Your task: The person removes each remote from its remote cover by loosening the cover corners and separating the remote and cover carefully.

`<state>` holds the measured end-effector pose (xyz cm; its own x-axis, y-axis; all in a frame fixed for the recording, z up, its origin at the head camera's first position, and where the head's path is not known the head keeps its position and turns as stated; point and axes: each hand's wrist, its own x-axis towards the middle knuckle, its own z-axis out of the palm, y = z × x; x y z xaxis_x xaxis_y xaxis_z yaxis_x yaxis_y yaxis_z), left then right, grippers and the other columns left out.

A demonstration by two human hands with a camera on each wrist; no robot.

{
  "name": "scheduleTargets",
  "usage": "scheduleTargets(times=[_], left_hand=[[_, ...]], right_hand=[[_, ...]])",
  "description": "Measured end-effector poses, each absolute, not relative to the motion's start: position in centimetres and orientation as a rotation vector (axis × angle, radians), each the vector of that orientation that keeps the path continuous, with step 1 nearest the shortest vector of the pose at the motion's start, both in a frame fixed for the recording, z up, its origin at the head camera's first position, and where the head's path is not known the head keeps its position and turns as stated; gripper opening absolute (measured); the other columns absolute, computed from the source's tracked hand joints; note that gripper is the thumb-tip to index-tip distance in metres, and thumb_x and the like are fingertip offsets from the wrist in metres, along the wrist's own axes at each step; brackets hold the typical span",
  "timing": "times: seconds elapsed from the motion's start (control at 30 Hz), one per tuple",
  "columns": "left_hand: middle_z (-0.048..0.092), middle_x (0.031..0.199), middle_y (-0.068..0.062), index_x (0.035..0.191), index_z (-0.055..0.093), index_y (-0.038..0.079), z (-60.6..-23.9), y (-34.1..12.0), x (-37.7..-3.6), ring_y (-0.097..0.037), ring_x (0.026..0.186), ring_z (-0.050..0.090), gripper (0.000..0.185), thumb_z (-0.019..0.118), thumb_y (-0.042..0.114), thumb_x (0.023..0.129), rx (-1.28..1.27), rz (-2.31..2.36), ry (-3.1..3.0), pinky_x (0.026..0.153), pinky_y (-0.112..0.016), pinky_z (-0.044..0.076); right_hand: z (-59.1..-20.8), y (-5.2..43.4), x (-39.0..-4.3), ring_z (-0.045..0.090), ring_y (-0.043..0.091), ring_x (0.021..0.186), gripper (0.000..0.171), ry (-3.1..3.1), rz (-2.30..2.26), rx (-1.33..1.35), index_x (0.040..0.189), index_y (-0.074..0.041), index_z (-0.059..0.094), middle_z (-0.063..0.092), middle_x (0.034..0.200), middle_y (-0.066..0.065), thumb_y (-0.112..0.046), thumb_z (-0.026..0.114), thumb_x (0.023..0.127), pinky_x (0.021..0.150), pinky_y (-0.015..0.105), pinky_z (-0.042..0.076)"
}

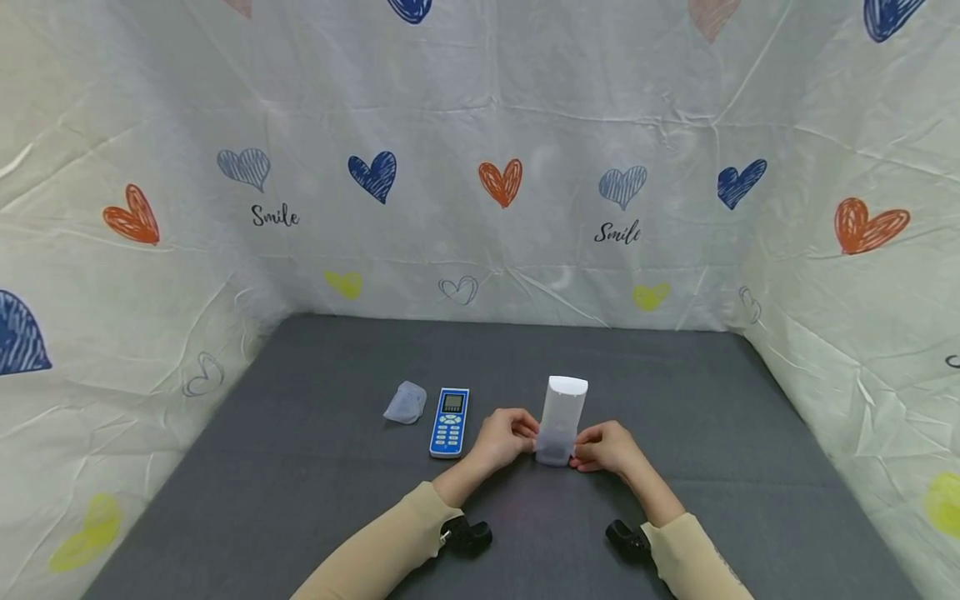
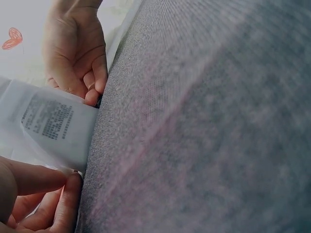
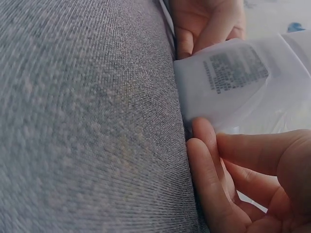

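A white remote in a translucent sleeve lies at the table's middle, its far end raised. My left hand pinches the sleeve's near end from the left and my right hand pinches it from the right. In the left wrist view my left hand holds the sleeve's edge over the remote's printed label, with the right hand across from it. The right wrist view has my right hand at the sleeve's corner, the label above it and the left hand beyond.
A blue remote lies just left of my left hand, with a second crumpled clear sleeve beside it. The grey table mat is walled on three sides by white sheets printed with hearts.
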<state>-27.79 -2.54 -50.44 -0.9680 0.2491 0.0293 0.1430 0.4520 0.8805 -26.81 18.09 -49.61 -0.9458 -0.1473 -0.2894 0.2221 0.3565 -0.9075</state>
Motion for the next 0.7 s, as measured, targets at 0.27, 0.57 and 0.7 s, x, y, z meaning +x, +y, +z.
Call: scheduleTargets(times=[0.27, 0.57, 0.7], left_hand=[[0.068, 0.076, -0.004, 0.084, 0.069, 0.009, -50.57, -2.52, -27.84, -0.008, 0.066, 0.059, 0.014, 0.072, -0.002, 0.075, 0.318, 1.566, 2.584, 0.060, -0.022, 0.049], [0.067, 0.076, -0.001, 0.084, 0.070, 0.010, -50.57, -2.53, -27.82, -0.009, 0.068, 0.058, 0.012, 0.072, 0.000, 0.076, 0.294, 1.573, 2.594, 0.062, -0.025, 0.048], [0.067, 0.076, -0.001, 0.085, 0.070, 0.010, -50.62, -2.50, -27.70, -0.008, 0.068, 0.059, 0.013, 0.071, 0.000, 0.076, 0.285, 1.584, 2.589, 0.062, -0.024, 0.048]], right_hand=[[-49.64, 18.14, -26.82, 0.067, 0.015, 0.062, 0.014, 2.260, -1.641, 0.071, 0.096, 0.013, 0.064, 0.069, 0.074, 0.012, 0.006, 0.062, 0.084, 0.059, 0.030, 0.058], [-49.58, 18.58, -26.99, 0.067, 0.013, 0.065, 0.018, 2.210, -1.632, 0.034, 0.102, 0.012, 0.064, 0.069, 0.075, 0.010, 0.001, 0.061, 0.088, 0.061, 0.029, 0.058], [-49.62, 18.69, -26.88, 0.067, 0.013, 0.066, 0.019, 2.196, -1.635, 0.018, 0.103, 0.012, 0.064, 0.070, 0.076, 0.010, 0.000, 0.061, 0.088, 0.062, 0.029, 0.058]])
